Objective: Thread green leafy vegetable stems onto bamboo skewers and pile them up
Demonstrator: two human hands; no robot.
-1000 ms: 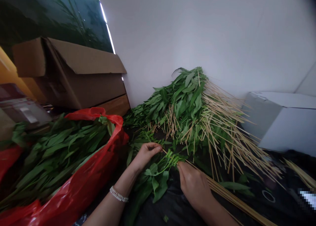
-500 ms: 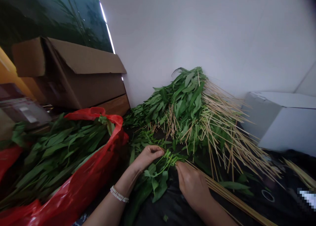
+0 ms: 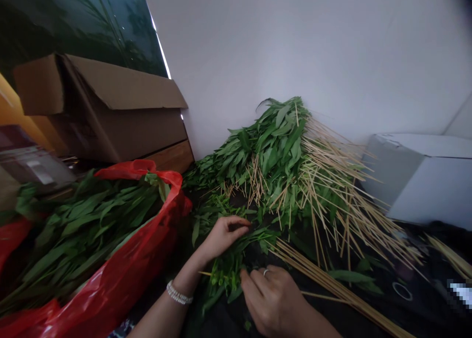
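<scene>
Right hand [image 3: 269, 298] gripping greens [image 3: 225, 278], sticks [image 3: 324, 278] beside, red bag [image 3: 129, 269] leftward

White beaded bracelet [image 3: 179, 293] (two strands), left wrist [image 3: 187, 276]; silver ring [image 3: 266, 272], right hand [image 3: 272, 294]

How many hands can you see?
2. The left hand is beside some green stems; the right hand, wearing a ring, is lower in the picture, holding a leafy bunch. No others show.
</scene>
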